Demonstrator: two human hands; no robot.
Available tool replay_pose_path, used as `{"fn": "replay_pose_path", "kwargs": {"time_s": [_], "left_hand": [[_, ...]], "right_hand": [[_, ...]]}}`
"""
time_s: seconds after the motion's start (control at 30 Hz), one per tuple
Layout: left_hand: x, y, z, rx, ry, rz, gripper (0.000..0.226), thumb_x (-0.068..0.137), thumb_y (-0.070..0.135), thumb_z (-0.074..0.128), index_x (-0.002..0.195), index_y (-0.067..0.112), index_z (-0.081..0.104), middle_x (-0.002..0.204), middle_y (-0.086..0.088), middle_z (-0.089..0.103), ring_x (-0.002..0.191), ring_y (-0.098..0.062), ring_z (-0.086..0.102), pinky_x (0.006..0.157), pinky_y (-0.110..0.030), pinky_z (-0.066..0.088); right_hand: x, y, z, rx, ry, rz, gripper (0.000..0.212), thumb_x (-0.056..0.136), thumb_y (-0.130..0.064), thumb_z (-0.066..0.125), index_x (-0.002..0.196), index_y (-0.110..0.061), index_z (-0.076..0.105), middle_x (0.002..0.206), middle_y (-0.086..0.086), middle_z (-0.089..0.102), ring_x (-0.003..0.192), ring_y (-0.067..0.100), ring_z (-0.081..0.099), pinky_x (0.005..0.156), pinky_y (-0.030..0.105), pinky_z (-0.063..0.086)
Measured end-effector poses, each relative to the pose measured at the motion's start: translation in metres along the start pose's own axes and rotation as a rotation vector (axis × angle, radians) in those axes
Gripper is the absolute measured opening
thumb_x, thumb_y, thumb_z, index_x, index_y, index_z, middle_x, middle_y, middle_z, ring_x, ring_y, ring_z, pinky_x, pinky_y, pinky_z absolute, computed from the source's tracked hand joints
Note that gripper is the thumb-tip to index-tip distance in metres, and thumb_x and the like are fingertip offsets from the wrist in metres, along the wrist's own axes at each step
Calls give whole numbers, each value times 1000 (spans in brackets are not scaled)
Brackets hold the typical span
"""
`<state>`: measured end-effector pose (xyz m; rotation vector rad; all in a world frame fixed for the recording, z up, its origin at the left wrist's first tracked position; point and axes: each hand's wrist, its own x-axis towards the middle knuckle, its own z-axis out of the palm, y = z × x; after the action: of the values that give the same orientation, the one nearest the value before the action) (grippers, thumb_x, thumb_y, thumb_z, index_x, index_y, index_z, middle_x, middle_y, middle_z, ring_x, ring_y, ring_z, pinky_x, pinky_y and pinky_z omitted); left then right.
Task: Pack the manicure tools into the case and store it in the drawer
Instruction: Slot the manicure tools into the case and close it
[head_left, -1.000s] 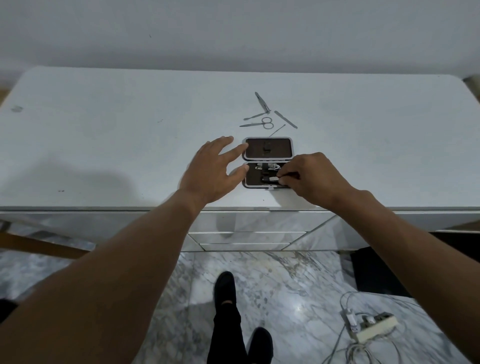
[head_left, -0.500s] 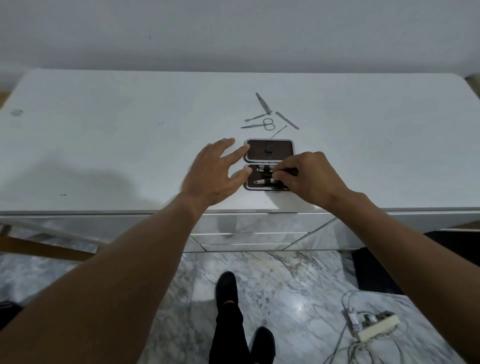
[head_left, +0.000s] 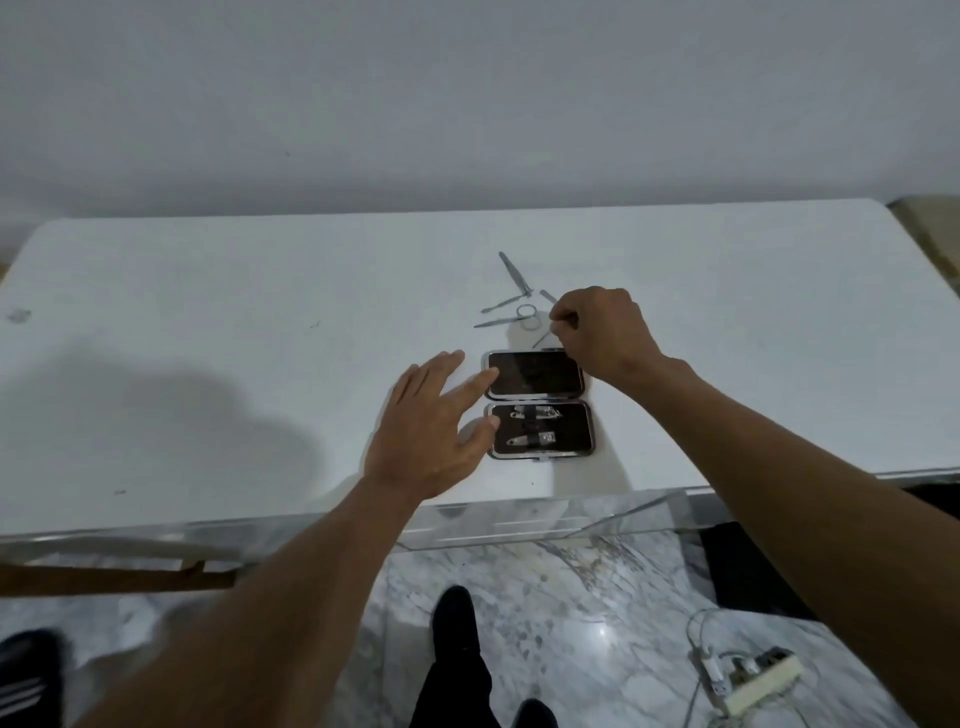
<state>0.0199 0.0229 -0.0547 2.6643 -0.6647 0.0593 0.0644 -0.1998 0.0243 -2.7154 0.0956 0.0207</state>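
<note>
The manicure case (head_left: 582, 415) lies open near the front edge of the white table (head_left: 208, 338). Its far half is a bare dark lid; its near half holds two nail clippers (head_left: 537, 413) (head_left: 535, 440) under a strap. Beyond the case lie loose steel tools: tweezers (head_left: 514, 274), small scissors (head_left: 511, 318) and a slim pusher (head_left: 501, 304). My right hand (head_left: 597, 332) is past the case among these tools, fingertips pinched on the end of a thin metal pick (head_left: 543, 339). My left hand (head_left: 431, 426) rests flat, fingers spread, against the case's left side.
Drawer fronts (head_left: 519, 525) run under the table edge just below the case. A marble floor lies beneath, with my feet (head_left: 457, 623), a white power strip with cables (head_left: 758, 680) at the right and a wooden bar (head_left: 104, 577) at the left.
My right hand has left the clippers in the case's near half and moved forward to the loose tools, closing on the thin pick. My left hand stays at the case's left side.
</note>
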Motion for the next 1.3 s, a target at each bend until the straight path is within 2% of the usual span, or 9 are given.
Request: {"fn": "replay_pose_path", "kwargs": {"time_s": [0.1,0.2,0.3,0.43,0.57,0.73,0.9,1.1,1.3], "left_hand": [[1,1,-1,-3,-1,-4,53,91,49,42,141,31,48,149,-7,44,140,-23,37,116,-43,28],[2,1,-1,-2,-9,-16,53,91,49,43,140,32,49,149,-6,44,140,-22,36,116,-42,28],[3,1,-2,-13,-16,-26,52,90,49,44,140,34,49,149,-5,44,141,-21,35,115,-44,29],[2,2,-2,-22,-19,-27,53,90,49,45,140,35,48,150,-4,43,142,-21,33,117,-43,27],[1,1,-2,-18,-24,-21,53,91,51,42,142,34,46,152,-4,41,142,-21,32,118,-42,24],[2,-2,-1,-8,-31,-4,54,92,51,40,143,33,45,151,-5,42,142,-22,33,117,-45,27],[2,-3,0,-11,3,-9,54,89,50,44,141,33,49,149,-5,45,140,-21,36,116,-42,27],[1,-1,1,-50,11,-37,57,88,53,44,141,34,48,150,-2,43,141,-20,35,117,-40,22],[1,-4,4,-38,12,-42,59,89,59,38,142,36,46,152,-1,42,142,-19,33,117,-41,22]], "right_hand": [[21,-4,5,-76,-17,-26,20,91,-12,56,95,-5,74,96,14,75,94,34,65,81,33,50],[40,-7,14,-125,-85,-44,21,90,-9,55,99,-9,74,101,12,74,95,32,65,79,30,47],[52,-10,20,-205,-199,-64,20,89,-10,57,102,-6,72,105,15,72,97,33,65,81,32,49],[61,-13,20,-309,-221,-145,20,90,-12,56,102,-3,68,102,18,70,91,34,66,79,36,52],[60,-17,19,-395,-255,-182,19,90,-15,56,100,-1,65,102,22,68,91,38,65,76,37,48],[56,-20,18,-415,-257,-197,19,91,-13,56,101,1,64,104,22,66,93,38,65,74,35,47],[41,-14,14,-417,-199,-221,15,85,-8,52,91,0,63,96,21,66,85,38,63,65,32,37],[-2,4,-6,-421,-135,-289,13,81,-9,51,75,-3,60,79,17,64,68,35,59,61,34,45],[-54,18,-14,-421,-118,-321,15,82,-14,53,80,-4,64,84,16,65,73,35,60,63,34,45]]}}
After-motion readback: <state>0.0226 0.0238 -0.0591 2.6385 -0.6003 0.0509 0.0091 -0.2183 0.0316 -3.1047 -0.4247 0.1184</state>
